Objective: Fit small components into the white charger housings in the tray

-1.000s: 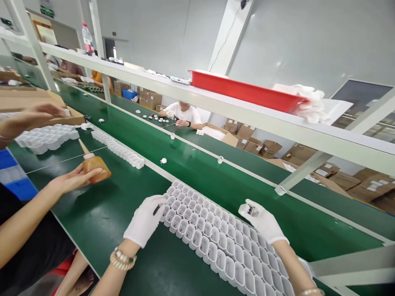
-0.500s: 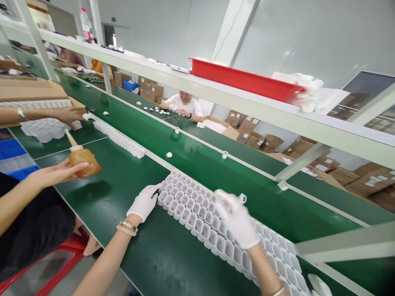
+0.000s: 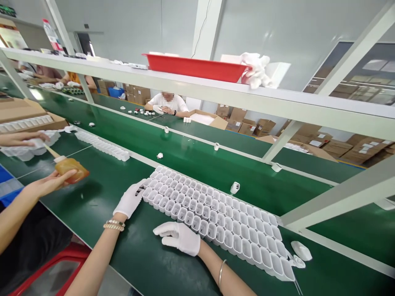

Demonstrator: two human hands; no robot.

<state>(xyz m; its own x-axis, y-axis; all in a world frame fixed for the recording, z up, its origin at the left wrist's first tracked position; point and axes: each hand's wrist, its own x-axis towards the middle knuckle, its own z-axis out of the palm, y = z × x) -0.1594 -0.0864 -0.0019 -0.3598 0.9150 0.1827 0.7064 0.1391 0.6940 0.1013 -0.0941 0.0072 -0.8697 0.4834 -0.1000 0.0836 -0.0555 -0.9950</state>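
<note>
Several rows of small white open-topped plastic cups (image 3: 212,207) stand packed in a long block on the green work surface. At the block's left end, my left hand (image 3: 131,199) in a white glove rests its fingertips against the end cups, thumb and fingers apart. My right hand (image 3: 179,238), also gloved, is held near the front of the block with its fingers stretched out. Nothing is in it. Dark marks show inside many of the cups.
On my left a co-worker's hand holds an amber squeeze bottle (image 3: 72,169) near a row of white pieces (image 3: 101,144). A green conveyor belt (image 3: 191,160) runs behind the cups, carrying a single white piece (image 3: 235,188). A shelf post (image 3: 339,209) stands at the right.
My right hand has moved from above the cup rows leftward and toward me, to the front side of the block. My left hand stays at the left end. The camera view has shifted.
</note>
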